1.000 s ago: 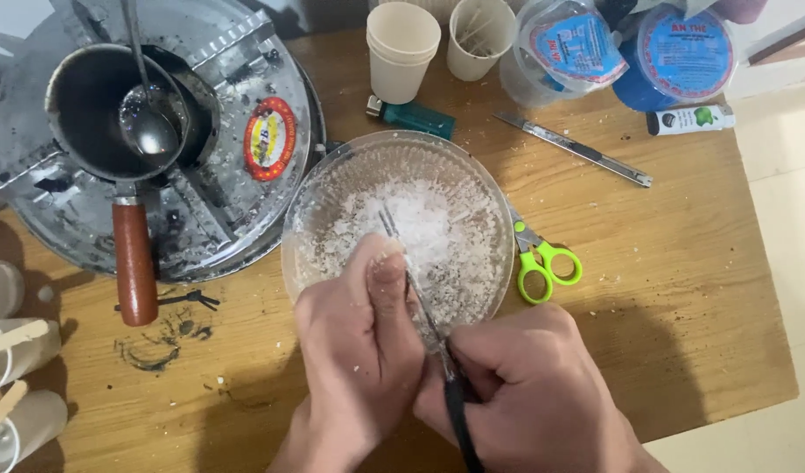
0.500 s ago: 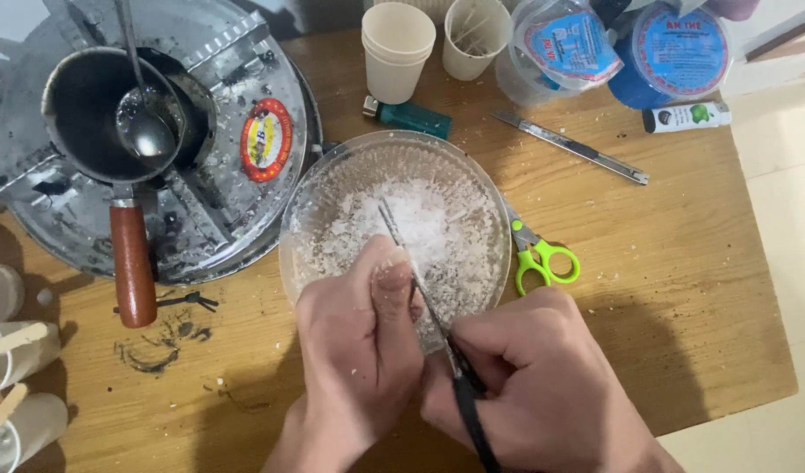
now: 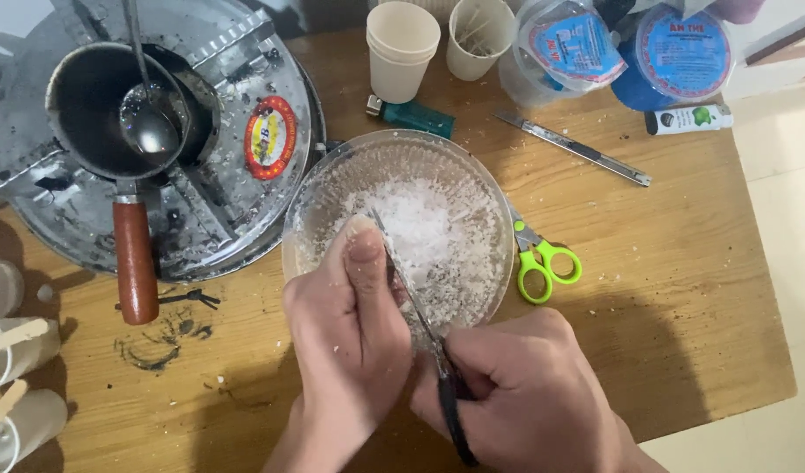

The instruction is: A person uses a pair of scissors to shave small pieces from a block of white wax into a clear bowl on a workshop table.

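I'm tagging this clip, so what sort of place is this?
Probably a home craft table: a wooden table holding a glass bowl of white flakes, a dark saucepan on a metal stove top, and paper cups.

A round red-and-yellow label [image 3: 269, 137] is stuck on the metal stove top [image 3: 245, 61]. Two round tubs with blue-and-red printed lids [image 3: 574, 44] [image 3: 685, 54] are stacked at the far edge (partly cropped), beside a small white tube with a green mark [image 3: 688, 119].
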